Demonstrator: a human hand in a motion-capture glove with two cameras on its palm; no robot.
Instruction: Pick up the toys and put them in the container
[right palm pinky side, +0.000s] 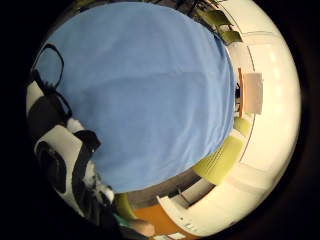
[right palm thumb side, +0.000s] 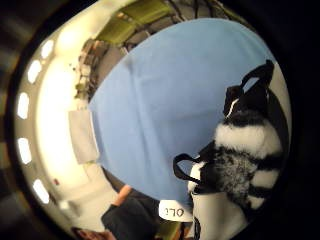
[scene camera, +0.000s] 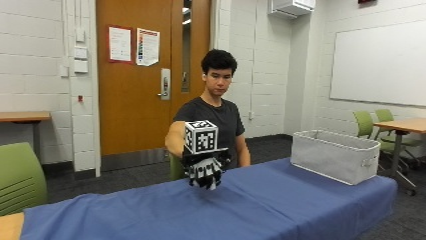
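Observation:
My gloved right hand (scene camera: 202, 162) hangs above the middle of the table with the blue cloth (scene camera: 266, 205). Its fingers curl round a black-and-white striped plush toy (scene camera: 206, 178), which is held clear of the cloth. The same fuzzy striped toy (right palm thumb side: 244, 150) sits close against the palm in the thumb side view and shows beside the straps (right palm pinky side: 60, 150) in the little finger side view. Under the hand both palm views show only bare blue cloth (right palm pinky side: 150, 100). A grey fabric container (scene camera: 333, 156) stands open on the table's right end, well to the right of the hand.
A green chair (scene camera: 16, 175) stands at the table's left end. Behind the container are a wooden table (scene camera: 403, 125) and green chairs (scene camera: 369, 122). The person sits behind the table, in front of a door.

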